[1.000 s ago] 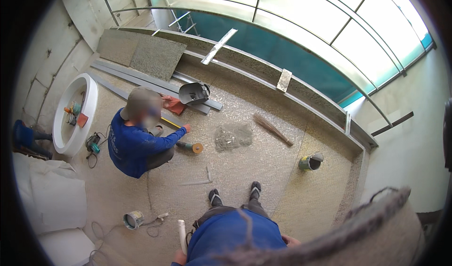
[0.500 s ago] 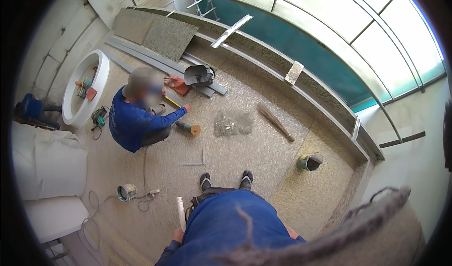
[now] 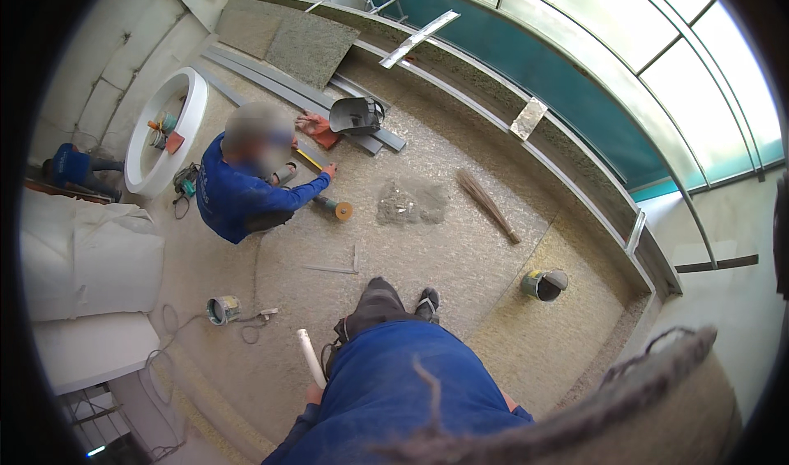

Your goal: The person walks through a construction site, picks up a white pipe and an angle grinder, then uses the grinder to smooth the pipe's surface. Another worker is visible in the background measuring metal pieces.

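Note:
My left hand (image 3: 315,394) is low at my left side, closed around the lower end of a white tube (image 3: 309,356) that slants upward. Only a sliver of my right hand (image 3: 510,402) shows at my right side; its fingers are hidden behind my blue shirt. Ahead to the left crouches a co-worker (image 3: 251,194) in a blue top, holding a yellow tape measure (image 3: 310,159) near grey metal bars (image 3: 271,82). An angle grinder (image 3: 337,208) with an orange disc lies by the co-worker's knee. A metal square (image 3: 337,268) rests on the floor before my feet.
A pile of debris (image 3: 411,202) and a twig broom (image 3: 488,206) lie ahead. Buckets stand to the right (image 3: 543,285) and left (image 3: 223,310), with a cord (image 3: 168,346) nearby. A black welding mask (image 3: 356,116), a white oval ring (image 3: 136,177) and a long ledge (image 3: 567,194) lie beyond.
My left leg has come forward, its knee now bent in front of me. The whole view has shifted slightly. The co-worker keeps crouching over the tape measure, and the white tube leans further left.

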Demonstrator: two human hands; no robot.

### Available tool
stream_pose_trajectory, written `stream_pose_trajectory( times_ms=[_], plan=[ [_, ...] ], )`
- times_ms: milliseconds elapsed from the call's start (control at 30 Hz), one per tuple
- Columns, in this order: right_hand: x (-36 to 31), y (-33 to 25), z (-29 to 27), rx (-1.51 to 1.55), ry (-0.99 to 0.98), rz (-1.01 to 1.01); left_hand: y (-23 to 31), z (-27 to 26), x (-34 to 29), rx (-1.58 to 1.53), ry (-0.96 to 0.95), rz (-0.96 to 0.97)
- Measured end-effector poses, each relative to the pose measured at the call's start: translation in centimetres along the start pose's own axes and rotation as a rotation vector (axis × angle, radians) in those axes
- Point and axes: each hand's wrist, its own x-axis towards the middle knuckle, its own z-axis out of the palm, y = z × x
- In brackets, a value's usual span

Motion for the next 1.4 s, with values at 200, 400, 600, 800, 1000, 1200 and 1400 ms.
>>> stream_pose_trajectory(
  times_ms=[200, 400, 600, 800, 1000, 1200, 1400],
  plan=[
    [1.1, -2.5, -0.3, 0.019, 0.003, 0.044, 4.3, 0.4, 3.0, 0.028, -0.122, 0.064],
    [2.2, -5.5, 0.3, 0.062, 0.009, 0.102, 12.9, -3.0, 2.8, 0.047, -0.260, 0.131],
    [3.4, -8.1, -2.8, 0.154, -0.029, 0.150, 21.6, -10.1, 1.4, 0.258, -0.562, 0.099],
    [13.3, -18.5, -11.0, -0.642, 0.570, -0.257, 32.9, -3.9, 10.8, 0.064, -0.360, 0.478],
    [21.3, -25.3, -15.0, -0.966, 0.101, -0.252, 37.4, 10.4, 8.5, 0.345, -0.524, 0.503],
    [17.6, -30.8, -22.1, -0.734, -0.117, 0.065, 40.6, 8.9, 1.2, 0.177, -0.780, 0.041],
    [20.0, -34.9, -23.4, -0.802, -0.482, 0.210, 42.9, 8.9, 0.6, 0.165, -0.987, 0.067]
  ],
)
